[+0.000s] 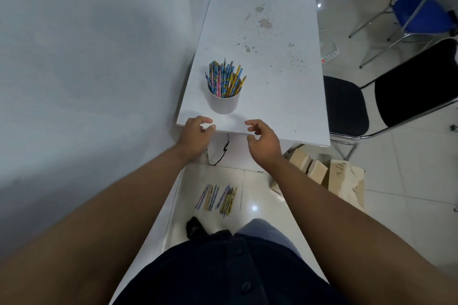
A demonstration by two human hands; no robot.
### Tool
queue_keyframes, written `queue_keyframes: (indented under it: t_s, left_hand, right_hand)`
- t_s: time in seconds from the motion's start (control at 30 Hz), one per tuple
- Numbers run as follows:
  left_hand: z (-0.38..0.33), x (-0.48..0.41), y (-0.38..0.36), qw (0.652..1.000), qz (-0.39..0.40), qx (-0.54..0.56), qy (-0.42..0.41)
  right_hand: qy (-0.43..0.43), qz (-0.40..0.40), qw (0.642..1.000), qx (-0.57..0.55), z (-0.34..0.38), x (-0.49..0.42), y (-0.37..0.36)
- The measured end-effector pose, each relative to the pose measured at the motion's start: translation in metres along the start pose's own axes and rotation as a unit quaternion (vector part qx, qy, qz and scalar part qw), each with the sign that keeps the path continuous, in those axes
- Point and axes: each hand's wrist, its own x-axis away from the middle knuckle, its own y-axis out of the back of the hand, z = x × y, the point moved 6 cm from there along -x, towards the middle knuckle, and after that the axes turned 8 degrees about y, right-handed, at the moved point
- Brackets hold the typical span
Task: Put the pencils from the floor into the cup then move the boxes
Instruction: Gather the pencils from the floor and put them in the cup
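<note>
Left hand (pixel 195 135) and right hand (pixel 262 141): loosely curled, empty. Cup (pixel 223 101) of pencils just beyond; floor pencils (pixel 218 197) below.

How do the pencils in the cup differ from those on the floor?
The pencils in the cup stand upright, fanning out; the pencils on the floor lie flat in two loose groups. The cup pencils are up on the table, in a white cup; the floor pencils rest on tiles. Both are colourful and patterned.

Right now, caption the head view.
Left hand and right hand hover empty by the cup; pencils lie on the floor.
</note>
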Motion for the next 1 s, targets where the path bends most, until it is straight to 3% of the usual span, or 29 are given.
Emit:
queue_keyframes:
  t_s: [0.57,1.0]
  left_hand:
    - [0.022,0.119,-0.069,0.999,-0.015,0.029,0.021]
    - [0.066,0.150,-0.055,1.000,0.003,0.008,0.018]
  right_hand:
    - [-0.041,-0.007,0.996,-0.079,-0.046,0.102,0.062]
    - [-0.081,-0.041,0.993,-0.071,-0.058,0.161,0.027]
